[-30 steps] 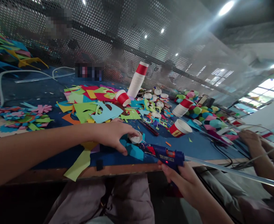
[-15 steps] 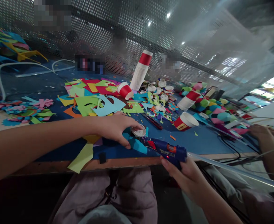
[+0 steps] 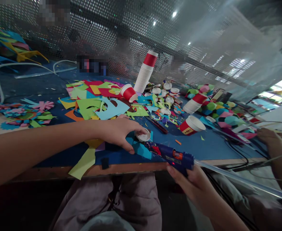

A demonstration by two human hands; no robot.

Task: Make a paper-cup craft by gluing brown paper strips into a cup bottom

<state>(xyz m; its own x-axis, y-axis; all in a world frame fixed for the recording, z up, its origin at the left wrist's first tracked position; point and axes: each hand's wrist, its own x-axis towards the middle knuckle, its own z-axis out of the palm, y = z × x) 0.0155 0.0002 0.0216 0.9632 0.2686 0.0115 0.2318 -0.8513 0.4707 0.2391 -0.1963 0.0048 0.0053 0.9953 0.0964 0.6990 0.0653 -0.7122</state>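
Low on the blue table, my left hand (image 3: 121, 133) reaches over a shallow white round piece (image 3: 143, 136) that looks like a cut-off cup bottom. Its fingertips rest on the piece's upper-left rim, while the thumb stands spread apart below. My right hand (image 3: 191, 181) grips a blue hot glue gun (image 3: 171, 155) at the table edge, its red light lit. The gun's nozzle points left to the lower rim of the white piece; whether they touch, I cannot tell. A long clear glue stick (image 3: 242, 179) sticks out behind the gun. Light-blue paper (image 3: 142, 150) lies under the piece.
Coloured paper scraps (image 3: 90, 106) pile up beyond my left hand. Behind stand a leaning cup stack (image 3: 144, 73) and a tipped red cup (image 3: 128, 93). Scissors (image 3: 157, 125) and a paper cup (image 3: 191, 125) lie nearer. At right is another person's hand (image 3: 267, 136).
Hardly anything differs. The glue gun and my right hand have shifted very slightly right and down; my left hand stays on the white round piece.
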